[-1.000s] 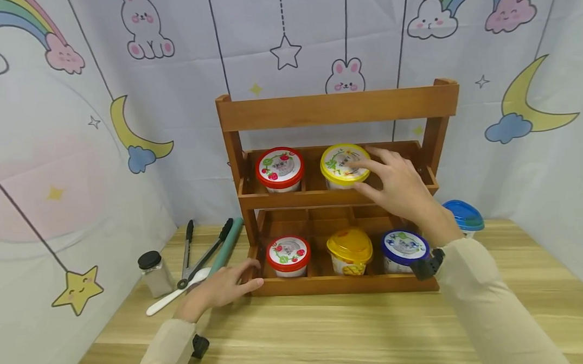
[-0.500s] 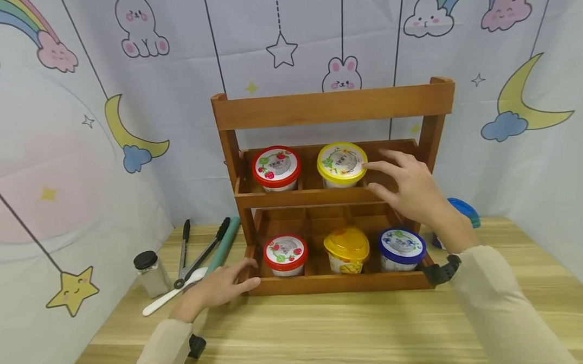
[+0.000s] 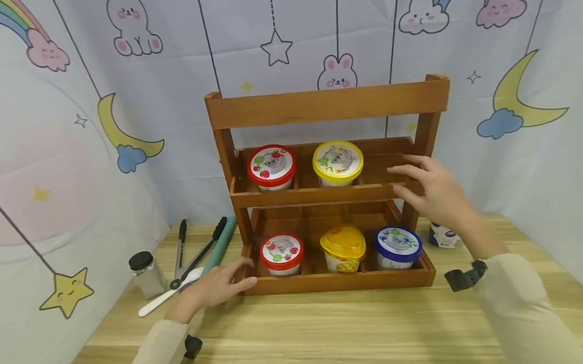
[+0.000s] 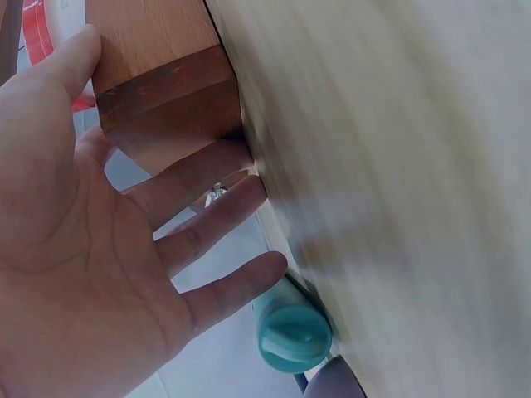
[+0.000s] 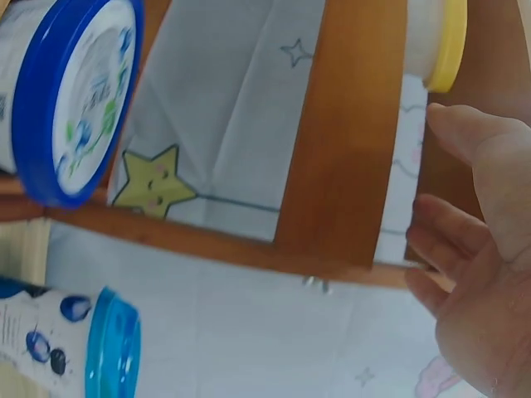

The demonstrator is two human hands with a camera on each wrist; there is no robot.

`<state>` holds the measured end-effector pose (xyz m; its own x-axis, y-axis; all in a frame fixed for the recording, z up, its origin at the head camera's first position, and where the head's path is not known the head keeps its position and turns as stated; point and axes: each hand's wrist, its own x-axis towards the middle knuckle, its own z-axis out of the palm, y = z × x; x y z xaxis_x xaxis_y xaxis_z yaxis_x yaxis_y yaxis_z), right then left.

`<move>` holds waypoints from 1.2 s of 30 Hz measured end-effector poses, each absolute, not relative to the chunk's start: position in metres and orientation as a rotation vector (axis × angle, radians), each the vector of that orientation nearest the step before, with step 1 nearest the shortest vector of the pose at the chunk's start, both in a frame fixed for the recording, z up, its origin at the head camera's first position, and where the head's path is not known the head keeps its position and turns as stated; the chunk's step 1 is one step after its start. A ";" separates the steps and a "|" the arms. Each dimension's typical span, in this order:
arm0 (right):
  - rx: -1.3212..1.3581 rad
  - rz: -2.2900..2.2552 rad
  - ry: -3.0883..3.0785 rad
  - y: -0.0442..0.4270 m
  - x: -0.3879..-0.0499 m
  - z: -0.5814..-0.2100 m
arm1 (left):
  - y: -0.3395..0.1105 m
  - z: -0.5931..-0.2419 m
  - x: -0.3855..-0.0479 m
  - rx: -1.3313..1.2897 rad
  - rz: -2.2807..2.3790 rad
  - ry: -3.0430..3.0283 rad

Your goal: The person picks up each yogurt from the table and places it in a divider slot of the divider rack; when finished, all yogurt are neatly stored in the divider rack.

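Note:
A two-tier wooden rack (image 3: 327, 101) holds several lidded tubs. On its upper shelf sit a red-lidded tub (image 3: 271, 166) and a yellow-lidded tub (image 3: 338, 162). Below are another red-lidded tub (image 3: 281, 253), a tub with a yellow domed lid (image 3: 343, 245) and a blue-lidded tub (image 3: 398, 245). My left hand (image 3: 213, 288) touches the rack's lower left front corner, thumb at the front board and loose fingers along the side. Beside the upper shelf's right end, my right hand (image 3: 436, 194) hovers with bent, spread fingers, holding nothing, apart from the yellow-lidded tub.
Right of the rack, a tub with blueberry pictures (image 3: 444, 235) stands partly behind my right arm; its blue lid shows in the right wrist view. At left lie black-tipped tongs (image 3: 204, 262), a white spoon (image 3: 162, 300), a teal rod (image 3: 221, 247) and a black-capped jar (image 3: 148, 275).
My right hand has left the yellow-lidded tub and drawn away to the right. My left hand stays at the rack's corner. The whole head view has shifted slightly.

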<state>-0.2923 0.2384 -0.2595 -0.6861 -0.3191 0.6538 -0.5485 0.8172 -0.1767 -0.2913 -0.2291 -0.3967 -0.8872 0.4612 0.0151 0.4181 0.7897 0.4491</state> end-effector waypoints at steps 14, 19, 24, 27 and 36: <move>0.534 0.531 -2.371 0.279 -0.289 -0.279 | -0.230 -0.396 -0.292 0.696 0.666 2.889; 0.476 0.586 -2.361 0.288 -0.287 -0.287 | -0.231 -0.397 -0.292 0.696 0.678 2.882; 0.428 0.628 -2.365 0.298 -0.289 -0.298 | -0.230 -0.398 -0.292 0.710 0.690 2.883; 0.390 0.660 -2.378 0.302 -0.290 -0.304 | -0.230 -0.398 -0.292 0.705 0.686 2.885; 0.331 0.699 -2.402 0.312 -0.294 -0.316 | -0.230 -0.396 -0.291 0.683 0.668 2.888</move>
<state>-0.2943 0.3115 -0.3162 -0.7834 -0.0661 0.6180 -0.3872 0.8297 -0.4022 -0.2907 -0.2297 -0.3958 -0.8945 0.4470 0.0041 0.4034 0.8033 0.4381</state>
